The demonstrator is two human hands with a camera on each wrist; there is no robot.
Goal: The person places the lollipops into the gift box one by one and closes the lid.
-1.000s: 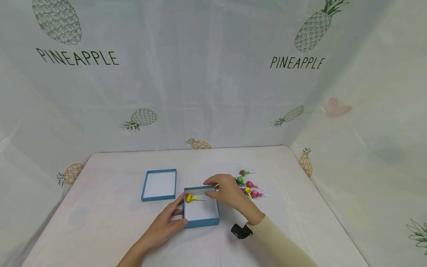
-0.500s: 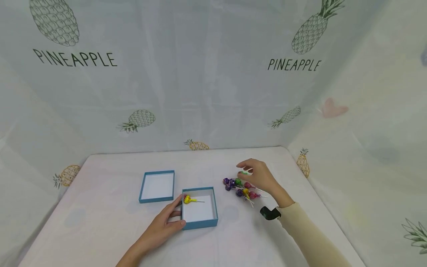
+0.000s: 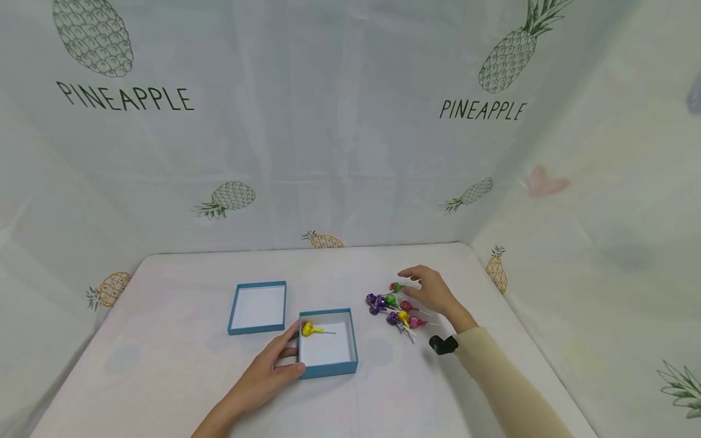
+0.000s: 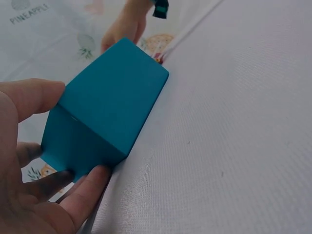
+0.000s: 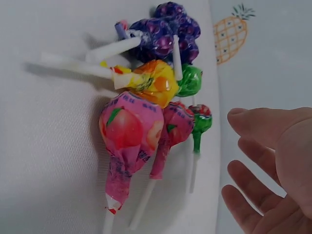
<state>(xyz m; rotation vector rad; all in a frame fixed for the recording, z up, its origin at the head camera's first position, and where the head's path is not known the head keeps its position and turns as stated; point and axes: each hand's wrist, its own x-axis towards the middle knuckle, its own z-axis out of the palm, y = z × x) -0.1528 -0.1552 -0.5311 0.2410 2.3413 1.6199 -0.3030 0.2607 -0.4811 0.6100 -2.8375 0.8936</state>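
Note:
A blue square box [image 3: 328,369] with a white inside lies mid-table. Inside, at its far left, is a yellow-wrapped lollipop [image 3: 308,329], with a bit of red beside it. My left hand [image 3: 269,372] holds the box at its left side; in the left wrist view the thumb and fingers [image 4: 90,192] touch its blue walls. Right of the box lies a pile of lollipops: purple [image 3: 392,318], yellow [image 5: 158,84], pink [image 5: 130,127] and green. My right hand [image 3: 432,292] hovers with parted fingers beside the green-and-red lollipop [image 5: 201,119] at the far end, holding nothing.
A shallow blue lid [image 3: 257,330] with a white inside lies left of the box, farther back. The white-covered table [image 3: 181,365] meets a pineapple-print cloth [image 3: 350,152] at the back and sides. A black wrist device [image 3: 442,345] sits by the right sleeve.
My right hand has moved from over the box's right side to the far end of the lollipop pile, its fingers now parted. My left hand stays at the box.

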